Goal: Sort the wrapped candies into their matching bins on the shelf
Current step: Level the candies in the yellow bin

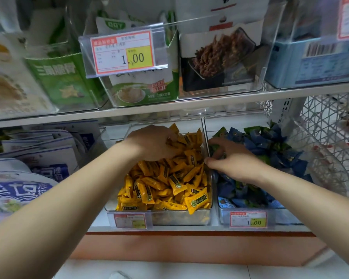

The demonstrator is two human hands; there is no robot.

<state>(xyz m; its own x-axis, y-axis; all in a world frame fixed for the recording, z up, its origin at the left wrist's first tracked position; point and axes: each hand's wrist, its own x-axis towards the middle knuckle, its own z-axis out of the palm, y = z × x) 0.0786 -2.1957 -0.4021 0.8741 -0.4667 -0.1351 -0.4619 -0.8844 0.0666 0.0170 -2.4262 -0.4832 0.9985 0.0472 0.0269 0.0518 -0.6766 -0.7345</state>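
A clear bin [159, 217] in the middle of the lower shelf is heaped with yellow wrapped candies [165, 184]. To its right a second clear bin [286, 216] holds blue and green wrapped candies [270, 146]. My left hand [151, 142] lies palm down at the back of the yellow pile, fingers curled into the candies. Over the left part of the blue bin, my right hand [234, 158] has its fingers spread among the wrappers and its thumb against the divider wall between the bins. Whether either hand holds a candy is hidden.
Price tags [248, 219] clip onto both bin fronts. Flat blue-and-white snack packets [38, 156] fill the lower shelf at left. The upper shelf [169, 106] close above carries clear bins of green and dark snack boxes. A white wire basket [326, 141] stands at right.
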